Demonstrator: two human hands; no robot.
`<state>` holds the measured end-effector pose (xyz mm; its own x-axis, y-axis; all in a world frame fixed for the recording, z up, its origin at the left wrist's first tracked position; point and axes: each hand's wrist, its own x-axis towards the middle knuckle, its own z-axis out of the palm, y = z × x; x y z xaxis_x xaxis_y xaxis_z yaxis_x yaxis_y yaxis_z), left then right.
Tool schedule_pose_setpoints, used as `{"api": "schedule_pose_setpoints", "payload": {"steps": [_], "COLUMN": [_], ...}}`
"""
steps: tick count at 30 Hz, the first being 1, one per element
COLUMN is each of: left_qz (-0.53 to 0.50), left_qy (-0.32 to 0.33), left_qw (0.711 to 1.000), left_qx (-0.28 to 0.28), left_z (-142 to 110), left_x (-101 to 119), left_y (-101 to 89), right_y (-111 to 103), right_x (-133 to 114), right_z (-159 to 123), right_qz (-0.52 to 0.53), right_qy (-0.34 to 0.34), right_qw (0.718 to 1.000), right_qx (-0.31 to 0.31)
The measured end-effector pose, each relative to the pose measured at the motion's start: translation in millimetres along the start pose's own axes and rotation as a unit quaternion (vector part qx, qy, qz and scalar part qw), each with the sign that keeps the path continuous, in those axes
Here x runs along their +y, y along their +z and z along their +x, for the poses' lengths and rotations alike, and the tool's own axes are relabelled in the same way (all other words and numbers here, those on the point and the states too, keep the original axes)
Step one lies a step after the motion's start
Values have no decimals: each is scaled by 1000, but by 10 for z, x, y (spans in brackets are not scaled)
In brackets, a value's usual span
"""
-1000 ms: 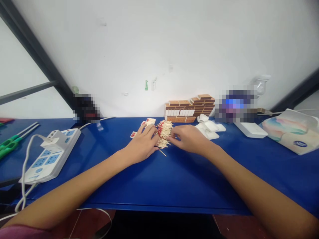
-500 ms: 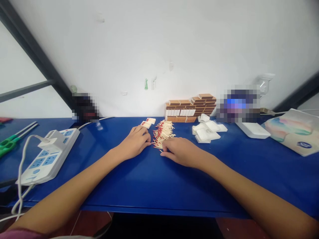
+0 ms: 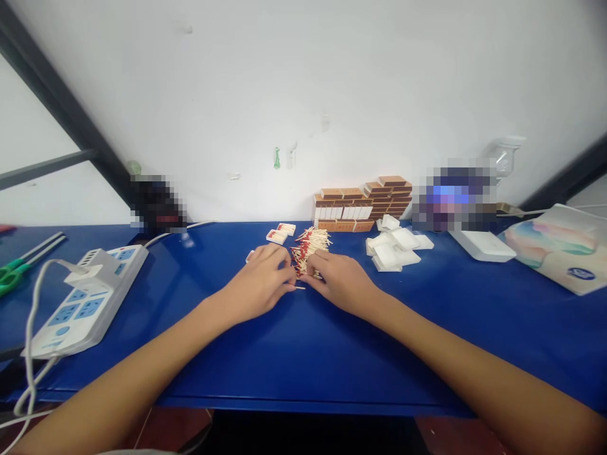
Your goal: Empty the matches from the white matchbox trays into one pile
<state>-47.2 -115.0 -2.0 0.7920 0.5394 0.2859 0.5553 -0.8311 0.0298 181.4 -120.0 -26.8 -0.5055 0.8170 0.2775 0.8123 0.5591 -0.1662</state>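
Note:
A heap of red-headed matchsticks (image 3: pixel 313 243) lies on the blue table between my hands. My left hand (image 3: pixel 265 281) is closed at the heap's left front, with a single matchstick (image 3: pixel 300 288) sticking out at its thumb and fingertips. Part of a small white tray (image 3: pixel 250 256) shows behind that hand, the rest covered by it. My right hand (image 3: pixel 339 281) covers the heap's front right, its thumb and fingers pinched together on matchsticks at the near edge. Two white matchbox trays holding matches (image 3: pixel 276 236) sit just left of the heap.
Brown matchboxes (image 3: pixel 344 225) are stacked against the wall. White empty trays (image 3: pixel 396 243) lie piled to the right, near a white box (image 3: pixel 481 245) and a tissue pack (image 3: pixel 559 246). On the left are a power strip (image 3: pixel 95 322) with cables and green-handled scissors (image 3: pixel 16 275).
My left hand has come nearer and slightly right, uncovering the filled trays behind it; a matchstick now shows at its fingertips. My right hand has shifted slightly left, towards it.

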Motion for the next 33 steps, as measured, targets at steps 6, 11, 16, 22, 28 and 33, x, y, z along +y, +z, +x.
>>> {"api": "schedule_pose_setpoints", "payload": {"steps": [6,11,16,22,28,33], "left_qz": [184,176,25,-55,-73,-88], "left_qy": [55,38,-30,-112,-90,-96], "left_qw": [980,983,999,992,990,987], "left_qx": [46,28,3,-26,-86,-90], "left_z": [243,372,483,578,545,551], "left_x": [56,-79,-625,-1337,-1386,-1370], "left_y": [286,206,4,-77,14,72], "right_y": [-101,-159,-224,-267,-165,-118], "right_x": [241,336,355,240,117,149], "right_z": [6,19,24,-23,-70,-36], "right_qz": [2,2,6,108,114,72], "right_qy": [15,20,22,-31,-43,-18], "right_qw": [996,994,993,994,990,995], "right_qx": [84,109,120,-3,-76,-69]}}
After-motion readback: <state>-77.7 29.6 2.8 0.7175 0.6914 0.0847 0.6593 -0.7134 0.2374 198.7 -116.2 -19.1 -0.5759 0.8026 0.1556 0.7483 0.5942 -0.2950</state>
